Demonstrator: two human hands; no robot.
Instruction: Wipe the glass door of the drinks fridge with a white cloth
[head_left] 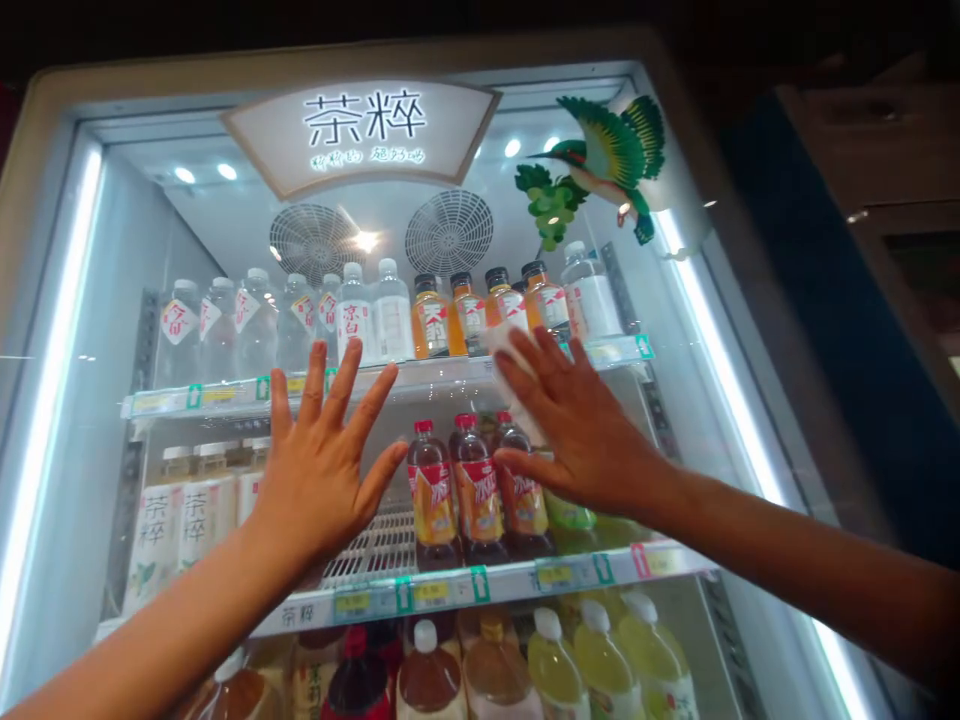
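Note:
My left hand [319,465] is raised before the glass front of a lit drinks fridge [56,400], its fingers spread wide. It holds nothing I can see; whether the palm touches the glass cannot be told. My right hand [581,430] is also up at the glass, fingers stretched out and thumb apart, blurred by motion. A pale, blurred patch [525,400] shows by its fingers and thumb, perhaps a tissue or cloth. Behind the hands, inside the fridge, stand red-capped bottles of dark tea [433,500] on the middle shelf.
Clear water bottles [256,325] and black-capped orange bottles [430,320] line the top shelf. White-labelled tea bottles [154,530] stand at left, green-yellow bottles [604,655] below. A lit sign [360,140] and a bird picture [615,160] are at the top.

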